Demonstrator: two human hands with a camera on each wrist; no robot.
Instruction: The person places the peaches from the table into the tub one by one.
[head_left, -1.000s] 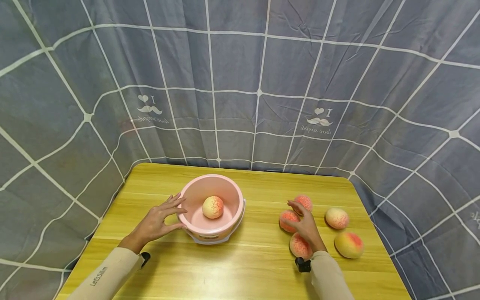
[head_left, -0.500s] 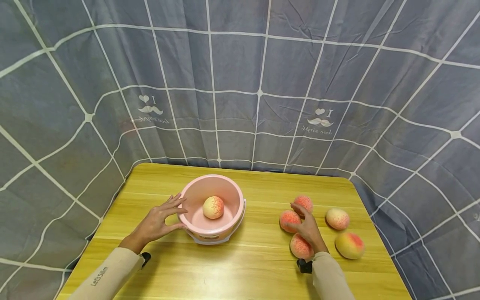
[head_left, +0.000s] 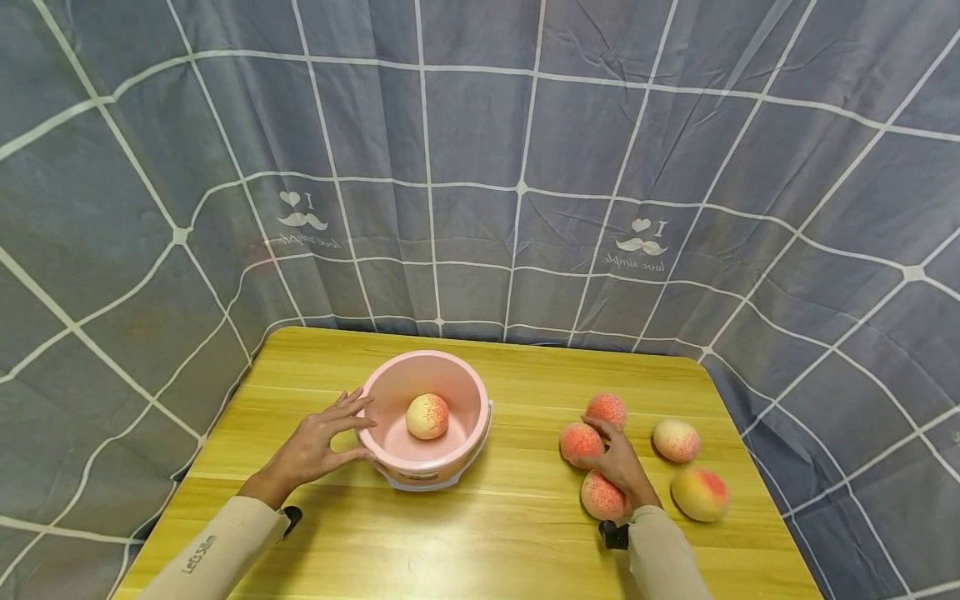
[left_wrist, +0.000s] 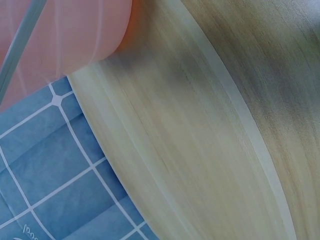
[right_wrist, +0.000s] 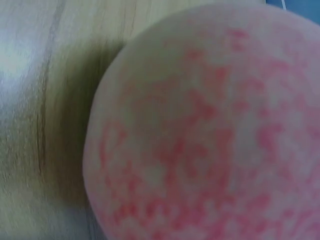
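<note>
Pink bucket [head_left: 431,373], one peach [head_left: 427,417] inside

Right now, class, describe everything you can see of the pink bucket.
The pink bucket looks plastic: round, with a thick rim, a label on its near side and a pale handle folded down. It stands upright on the wooden table, left of centre, one speckled peach inside. The fingers of the left hand appear to touch its left rim.
</note>
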